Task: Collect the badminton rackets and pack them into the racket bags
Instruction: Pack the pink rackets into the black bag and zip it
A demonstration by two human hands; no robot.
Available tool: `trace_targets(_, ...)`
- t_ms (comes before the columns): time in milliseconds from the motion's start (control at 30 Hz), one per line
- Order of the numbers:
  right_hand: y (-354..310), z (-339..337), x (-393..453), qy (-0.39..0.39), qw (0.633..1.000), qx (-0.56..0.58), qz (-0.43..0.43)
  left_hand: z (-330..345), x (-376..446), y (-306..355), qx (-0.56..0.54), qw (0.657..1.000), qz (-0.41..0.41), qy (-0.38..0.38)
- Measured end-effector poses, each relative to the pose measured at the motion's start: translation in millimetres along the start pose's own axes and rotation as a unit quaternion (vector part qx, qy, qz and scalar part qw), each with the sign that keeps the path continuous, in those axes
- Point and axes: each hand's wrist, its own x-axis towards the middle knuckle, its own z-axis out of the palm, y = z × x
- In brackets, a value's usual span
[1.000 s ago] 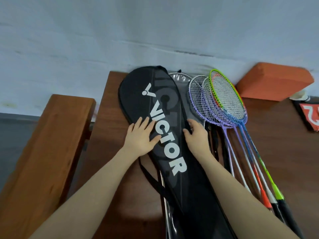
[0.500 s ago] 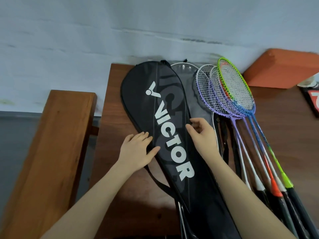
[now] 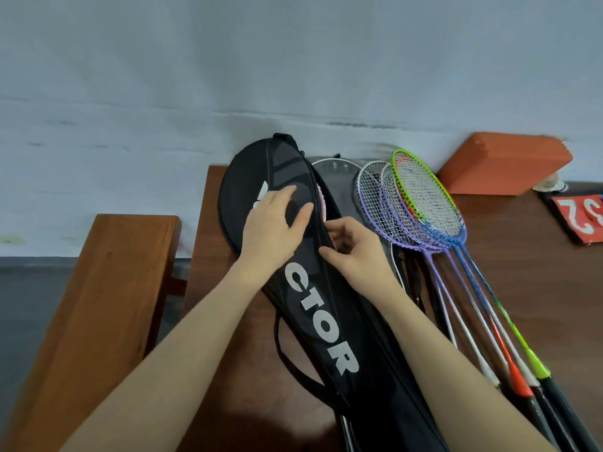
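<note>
A black Victor racket bag (image 3: 313, 318) lies lengthwise on the brown table (image 3: 538, 288). My left hand (image 3: 274, 230) presses flat on the bag's wide head end, fingers spread. At the bag's right edge my right hand (image 3: 355, 252) pinches the edge, where a gap shows a pink-rimmed racket head (image 3: 321, 203) inside. A second bag with a white rim (image 3: 339, 177) lies under and behind it. To the right lie several loose rackets: purple-framed ones (image 3: 385, 216) and a green and blue one (image 3: 427, 197), handles toward me.
An orange foam block (image 3: 502, 168) leans at the wall, back right. A red score flip card (image 3: 580, 216) and a white shuttlecock (image 3: 553, 184) sit at the far right. A wooden bench (image 3: 104, 305) stands left of the table, a gap between them.
My left hand slid up the bag from the lettering to its head end. My right hand moved onto the bag's right edge and closed on it, and the edge has parted a little.
</note>
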Motion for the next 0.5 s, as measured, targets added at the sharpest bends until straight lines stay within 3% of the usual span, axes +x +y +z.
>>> trace_targets(133,-11,0,-12,-0.060,0.997,-0.017,-0.041,-13,23,15,-0.058,0.994,-0.093,0.011)
trace_targets(300,-8,-1,-23,-0.095,0.994,-0.034,-0.028,-17,18,16,-0.019,0.994,-0.102,-0.017)
trace_targets(433,-7,-3,-24,-0.124,0.992,-0.004,-0.023,-21,1,11,-0.119,0.983,-0.132,0.038)
trace_targets(500,-9,-2,-19,-0.084,0.995,0.025,-0.037,-25,-9,11,-0.175,0.973,-0.141,0.054)
